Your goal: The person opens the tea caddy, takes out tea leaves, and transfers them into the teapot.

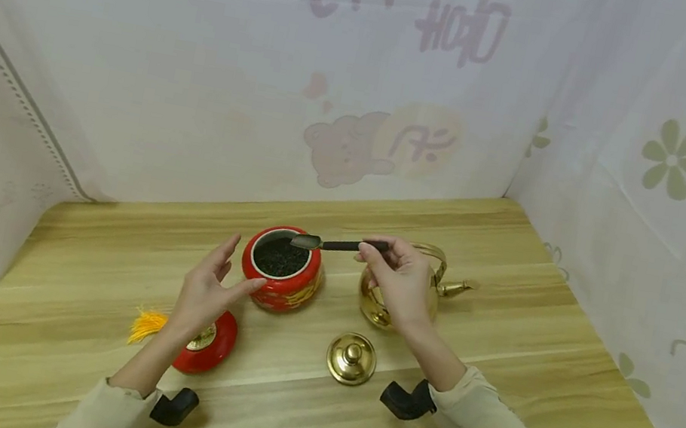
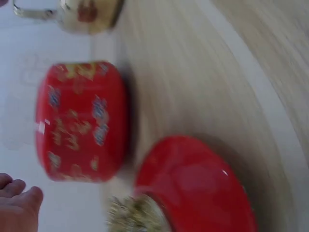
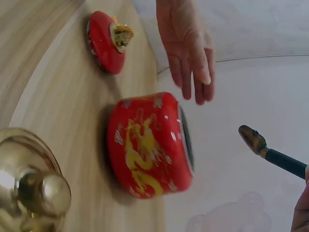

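Note:
My right hand (image 1: 399,279) pinches the dark handle of a small tea scoop (image 1: 341,246). The scoop's metal head lies over the mouth of a red jar (image 1: 283,298) in the head view; the right wrist view shows it raised above the rim, with a small dark bit on it. Dark loose tea leaves (image 1: 278,258) lie inside the jar, which carries a yellow dragon (image 3: 142,157). My left hand (image 1: 205,298) hovers beside the jar's left side, fingers extended and holding nothing. Below that hand lies the jar's red lid (image 1: 221,352) with a yellow tassel (image 1: 147,326).
A brass teapot (image 1: 376,306) stands right of the jar, partly behind my right hand, its spout (image 1: 455,289) pointing right. Its brass lid (image 1: 352,359) lies in front. The wooden table (image 1: 273,416) meets printed white cloth (image 1: 197,104) at the back and sides.

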`<state>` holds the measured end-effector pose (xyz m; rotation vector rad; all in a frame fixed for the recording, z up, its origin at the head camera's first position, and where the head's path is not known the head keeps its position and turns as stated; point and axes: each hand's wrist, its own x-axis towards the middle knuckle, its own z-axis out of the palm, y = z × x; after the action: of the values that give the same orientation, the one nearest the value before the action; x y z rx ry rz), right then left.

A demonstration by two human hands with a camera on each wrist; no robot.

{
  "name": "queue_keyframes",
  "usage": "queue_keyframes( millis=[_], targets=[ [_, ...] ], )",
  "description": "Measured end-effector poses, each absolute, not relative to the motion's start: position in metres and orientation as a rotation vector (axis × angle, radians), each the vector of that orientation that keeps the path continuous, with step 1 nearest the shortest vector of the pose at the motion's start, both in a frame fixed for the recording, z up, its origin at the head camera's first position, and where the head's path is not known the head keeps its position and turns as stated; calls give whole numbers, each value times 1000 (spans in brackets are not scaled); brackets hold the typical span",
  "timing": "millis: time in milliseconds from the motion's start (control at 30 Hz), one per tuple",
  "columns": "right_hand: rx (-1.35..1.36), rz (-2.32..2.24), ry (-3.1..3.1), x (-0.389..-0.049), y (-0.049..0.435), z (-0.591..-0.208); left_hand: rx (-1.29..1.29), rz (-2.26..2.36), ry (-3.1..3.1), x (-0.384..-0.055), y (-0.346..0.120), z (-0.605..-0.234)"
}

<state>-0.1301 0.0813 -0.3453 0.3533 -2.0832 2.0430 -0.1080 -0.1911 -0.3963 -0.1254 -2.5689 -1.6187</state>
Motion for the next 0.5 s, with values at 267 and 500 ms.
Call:
queue_keyframes(
  millis=[267, 500],
  targets=[
    [357, 1865, -2285, -129, 51, -340, -95, -1676, -2704, -122, -189, -414],
    [369, 1744, -2353, -156, 38, -384, -95, -1655, -2694, -126, -186, -421]
  ],
)
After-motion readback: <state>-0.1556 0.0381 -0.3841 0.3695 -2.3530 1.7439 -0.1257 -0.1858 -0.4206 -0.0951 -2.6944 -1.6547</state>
